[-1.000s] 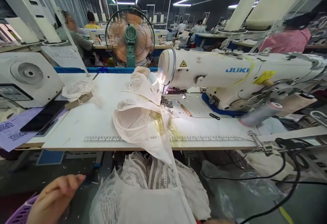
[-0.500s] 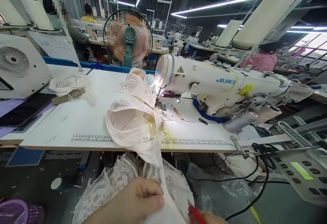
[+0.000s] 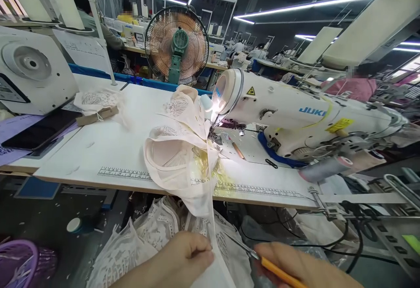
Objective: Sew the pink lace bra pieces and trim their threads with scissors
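A pale pink lace bra (image 3: 167,159) lies on the table with its inner edge at the needle area of the sewing machine (image 3: 272,100). From it a narrow white band (image 3: 215,240) runs down over the table's front edge. My left hand (image 3: 183,253) is closed, pinching the fabric beside this band. To the right, my right hand (image 3: 288,261) is wrapped round an orange-handled tool (image 3: 278,272) with a thin metal shaft. Its tip lies close to the band, and I cannot tell whether they touch. Below, a pile of white lace bra pieces (image 3: 144,231) hangs in front of the table.
A black phone (image 3: 42,128) and a lace piece on a cardboard strip (image 3: 98,117) lie at the left. A pencil-like tool (image 3: 236,149) and a black clip (image 3: 271,163) rest by the machine. Grey thread cone (image 3: 328,168) and purple basket (image 3: 19,257) flank the table. A fan (image 3: 179,45) stands behind.
The view has shifted slightly. My right hand has come further into view with the orange-handled tool, its shaft now pointing at the band; earlier a red part showed there. My left hand keeps its pinch.
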The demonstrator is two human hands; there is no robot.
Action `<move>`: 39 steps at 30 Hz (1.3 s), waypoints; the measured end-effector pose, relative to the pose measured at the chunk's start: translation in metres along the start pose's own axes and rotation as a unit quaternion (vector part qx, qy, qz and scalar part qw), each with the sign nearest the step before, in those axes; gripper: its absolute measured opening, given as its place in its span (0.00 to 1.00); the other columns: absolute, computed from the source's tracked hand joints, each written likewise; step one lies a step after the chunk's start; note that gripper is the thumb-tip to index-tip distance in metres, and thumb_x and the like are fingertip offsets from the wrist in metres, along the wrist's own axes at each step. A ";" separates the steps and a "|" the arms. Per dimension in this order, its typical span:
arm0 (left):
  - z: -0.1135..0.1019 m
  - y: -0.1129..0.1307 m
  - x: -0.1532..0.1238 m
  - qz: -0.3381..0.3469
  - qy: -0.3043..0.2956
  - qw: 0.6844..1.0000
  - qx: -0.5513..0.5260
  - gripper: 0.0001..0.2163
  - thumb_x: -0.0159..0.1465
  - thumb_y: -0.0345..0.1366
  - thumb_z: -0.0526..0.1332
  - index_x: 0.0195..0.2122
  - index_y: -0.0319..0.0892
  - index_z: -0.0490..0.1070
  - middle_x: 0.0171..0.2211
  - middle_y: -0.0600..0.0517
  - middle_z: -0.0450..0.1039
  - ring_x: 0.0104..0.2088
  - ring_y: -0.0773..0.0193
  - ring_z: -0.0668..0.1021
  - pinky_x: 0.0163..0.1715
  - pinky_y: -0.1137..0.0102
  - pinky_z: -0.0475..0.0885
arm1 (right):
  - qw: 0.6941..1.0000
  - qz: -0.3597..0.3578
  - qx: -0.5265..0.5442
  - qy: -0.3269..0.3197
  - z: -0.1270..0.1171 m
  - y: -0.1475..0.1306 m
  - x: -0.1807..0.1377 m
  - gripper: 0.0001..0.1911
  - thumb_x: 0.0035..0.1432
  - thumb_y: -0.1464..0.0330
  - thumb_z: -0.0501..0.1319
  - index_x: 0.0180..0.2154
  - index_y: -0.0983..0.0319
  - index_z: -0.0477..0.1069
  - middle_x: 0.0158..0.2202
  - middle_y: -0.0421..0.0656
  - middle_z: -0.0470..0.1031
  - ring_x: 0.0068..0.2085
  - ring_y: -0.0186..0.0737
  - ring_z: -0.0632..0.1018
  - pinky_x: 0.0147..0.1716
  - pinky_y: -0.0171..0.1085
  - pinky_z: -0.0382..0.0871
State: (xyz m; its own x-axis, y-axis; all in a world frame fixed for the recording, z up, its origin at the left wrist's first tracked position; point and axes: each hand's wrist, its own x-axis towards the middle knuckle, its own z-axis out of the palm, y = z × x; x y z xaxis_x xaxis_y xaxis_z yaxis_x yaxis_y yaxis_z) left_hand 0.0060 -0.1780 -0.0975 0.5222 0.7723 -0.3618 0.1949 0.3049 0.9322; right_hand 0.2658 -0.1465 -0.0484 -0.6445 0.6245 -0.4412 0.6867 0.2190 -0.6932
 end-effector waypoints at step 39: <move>-0.002 -0.008 -0.014 0.152 0.177 0.941 0.244 0.12 0.64 0.39 0.52 0.30 0.46 0.74 0.28 0.50 0.76 0.30 0.62 0.77 0.33 0.73 0.70 | 0.902 -0.121 0.386 0.151 0.075 -0.012 0.038 0.26 0.50 0.43 0.57 0.27 0.59 0.57 0.28 0.39 0.61 0.28 0.36 0.61 0.26 0.33 0.56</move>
State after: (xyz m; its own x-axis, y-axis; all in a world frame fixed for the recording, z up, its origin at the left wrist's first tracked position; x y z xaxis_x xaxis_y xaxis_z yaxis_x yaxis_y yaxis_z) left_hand -0.0043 -0.1903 -0.0994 0.3232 0.9461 0.0229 0.4844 -0.1861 0.8548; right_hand 0.2079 -0.1820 -0.0996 -0.5430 0.8299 -0.1281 0.0241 -0.1371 -0.9903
